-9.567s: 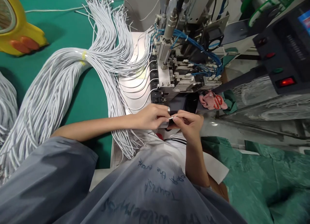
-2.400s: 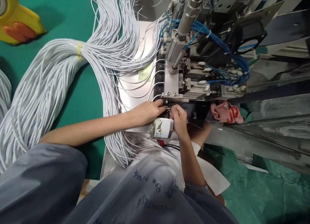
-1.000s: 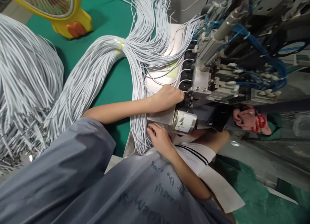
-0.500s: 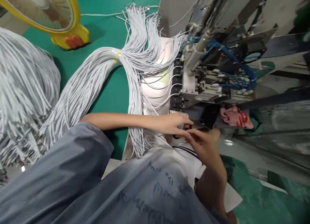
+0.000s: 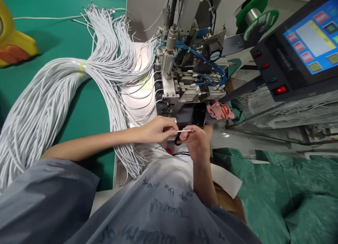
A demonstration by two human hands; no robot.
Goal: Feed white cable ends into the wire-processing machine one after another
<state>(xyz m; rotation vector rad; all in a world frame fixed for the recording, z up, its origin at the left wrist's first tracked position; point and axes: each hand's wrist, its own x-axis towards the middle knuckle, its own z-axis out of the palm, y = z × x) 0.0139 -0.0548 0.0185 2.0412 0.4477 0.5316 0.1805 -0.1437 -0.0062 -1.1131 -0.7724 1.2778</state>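
Observation:
My left hand (image 5: pixel 156 129) and my right hand (image 5: pixel 194 140) meet in front of the machine (image 5: pixel 185 78), just below its row of black clamps (image 5: pixel 159 96). Both pinch the end of one thin white wire (image 5: pixel 185 131), which runs level between my fingertips. The left fingers hold its left part and the right fingers hold its tip. A big bundle of white wires (image 5: pixel 63 89), tied with a yellow band, fans out over the green table (image 5: pixel 52 32) towards the clamps. Several wires are seated in the clamps.
A control box with a touch screen (image 5: pixel 311 39) and a lit red switch (image 5: pixel 280 90) stands at the right. A green wire spool (image 5: pixel 253 15) sits above it. A yellow fan base (image 5: pixel 13 43) stands at far left. Green cloth (image 5: pixel 277 187) covers the lower right.
My head has turned right, so the control box has come into view. My right hand came back from the loose wire ends by my lap and now pinches a wire together with the left.

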